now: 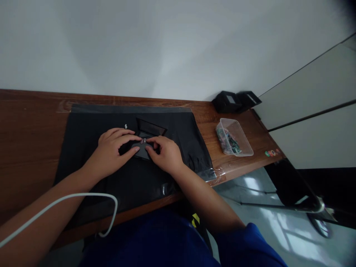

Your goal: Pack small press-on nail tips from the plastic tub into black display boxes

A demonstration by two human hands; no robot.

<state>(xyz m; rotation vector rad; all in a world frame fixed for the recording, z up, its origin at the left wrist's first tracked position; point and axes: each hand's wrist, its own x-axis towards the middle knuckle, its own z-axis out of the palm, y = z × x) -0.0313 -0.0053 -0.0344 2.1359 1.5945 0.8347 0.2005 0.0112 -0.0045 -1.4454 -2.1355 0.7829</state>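
At the left, bare wood grain shows on the worktop (27, 129), running to the left edge of a black mat (89, 124); a white cable (69, 195) loops across the left forearm and over the worktop's front edge. Small white bits (126, 126) lie on the mat just beyond the left hand (115, 146). Toward the mat's middle sits a small dark case (142, 151), its lid (151, 127) raised at the back, with shiny pieces (143, 141) between the forefingers. The right hand (167, 154) touches the case opposite; whether either grip is clamped or only resting, I cannot tell. Clear tape holds the mat's front right corner. A strip of wood separates mat from plastic tub (244, 139), which holds green packets (232, 142). Two black boxes (226, 102) occupy the back right corner, against the pale wall (139, 48); coloured discs (272, 152) lie by the right end. Below, light reflects off the grey floor (258, 185).
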